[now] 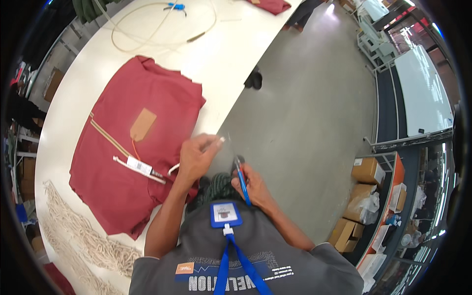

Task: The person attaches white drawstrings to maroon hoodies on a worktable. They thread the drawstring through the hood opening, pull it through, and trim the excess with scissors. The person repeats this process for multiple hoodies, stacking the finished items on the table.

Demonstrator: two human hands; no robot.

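Observation:
A folded maroon garment point(147, 88) lies on the white table before me, with a brown hang tag point(143, 124) on an orange string and a white barcode label point(139, 165). My left hand point(199, 156) is raised at the garment's right edge, pinching the pale end of a white drawcord point(174, 169) between thumb and fingers. Part of this cord is hidden behind the hand. My right hand point(254, 184) grips a slim tool with blue and red handles point(242, 182) and a metal tip, just below and right of the left hand. The tip is blurred.
Bundles of loose cream cords point(88, 239) lie on the white table point(221, 44) at lower left. A coiled pale tube point(125, 48) with a blue fitting lies at the far end. Cardboard boxes point(365, 173) fill a shelf at right. Other people stand farther off.

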